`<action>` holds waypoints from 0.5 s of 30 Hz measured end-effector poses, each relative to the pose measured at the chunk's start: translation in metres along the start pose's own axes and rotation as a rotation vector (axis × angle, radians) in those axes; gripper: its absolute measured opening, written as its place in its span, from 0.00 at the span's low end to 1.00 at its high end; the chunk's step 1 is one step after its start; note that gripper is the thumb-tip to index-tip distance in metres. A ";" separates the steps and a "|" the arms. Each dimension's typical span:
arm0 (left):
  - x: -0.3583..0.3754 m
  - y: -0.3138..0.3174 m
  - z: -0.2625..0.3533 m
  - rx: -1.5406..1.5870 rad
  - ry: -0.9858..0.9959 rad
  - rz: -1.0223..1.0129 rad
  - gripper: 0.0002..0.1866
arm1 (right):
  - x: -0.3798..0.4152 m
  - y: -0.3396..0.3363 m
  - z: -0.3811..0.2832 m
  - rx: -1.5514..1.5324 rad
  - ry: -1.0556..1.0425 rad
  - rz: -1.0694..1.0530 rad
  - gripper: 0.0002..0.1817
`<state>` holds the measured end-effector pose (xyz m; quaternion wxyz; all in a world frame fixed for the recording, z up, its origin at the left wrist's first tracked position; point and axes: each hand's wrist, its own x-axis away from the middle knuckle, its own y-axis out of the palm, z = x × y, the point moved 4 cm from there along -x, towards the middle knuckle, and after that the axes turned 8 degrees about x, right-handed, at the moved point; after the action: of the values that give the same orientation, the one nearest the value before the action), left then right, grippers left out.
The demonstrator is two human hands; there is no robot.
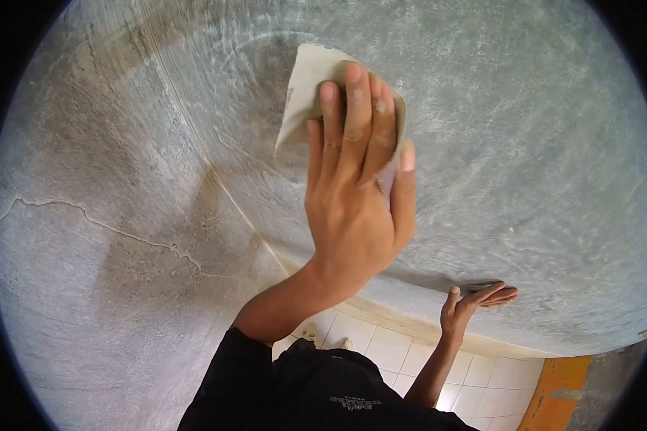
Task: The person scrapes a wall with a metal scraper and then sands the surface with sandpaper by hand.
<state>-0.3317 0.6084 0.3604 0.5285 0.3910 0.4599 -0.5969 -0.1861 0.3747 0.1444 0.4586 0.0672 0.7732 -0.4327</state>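
My left hand [356, 194] presses a curled sheet of sandpaper [305, 82] against the grey plastered wall [496, 144]. Its fingers lie over the pale backing, and the thumb grips along the right edge where the sheet folds back. Lower and to the right, my right hand [474, 302] rests against the same wall with its fingers stretched out and nothing visible in it. Part of its palm side is hidden from view.
A corner seam [223, 183] runs down beside the left wall, which carries a long wavy crack [122, 231]. Below are white floor tiles [388, 348] and my feet [346, 343]. An orange door frame or post [556, 388] stands at lower right.
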 end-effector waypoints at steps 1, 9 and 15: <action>0.004 0.004 0.003 0.013 -0.006 0.015 0.25 | -0.001 0.000 0.000 0.002 0.003 -0.004 0.51; 0.005 0.004 0.007 -0.045 0.038 -0.034 0.25 | 0.001 0.000 0.002 -0.006 -0.017 0.003 0.50; 0.003 0.002 0.009 -0.090 0.000 -0.089 0.25 | 0.000 0.000 0.001 0.003 -0.016 0.001 0.51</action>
<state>-0.3304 0.5988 0.3603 0.5183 0.3460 0.5033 -0.5986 -0.1852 0.3738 0.1441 0.4648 0.0647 0.7690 -0.4341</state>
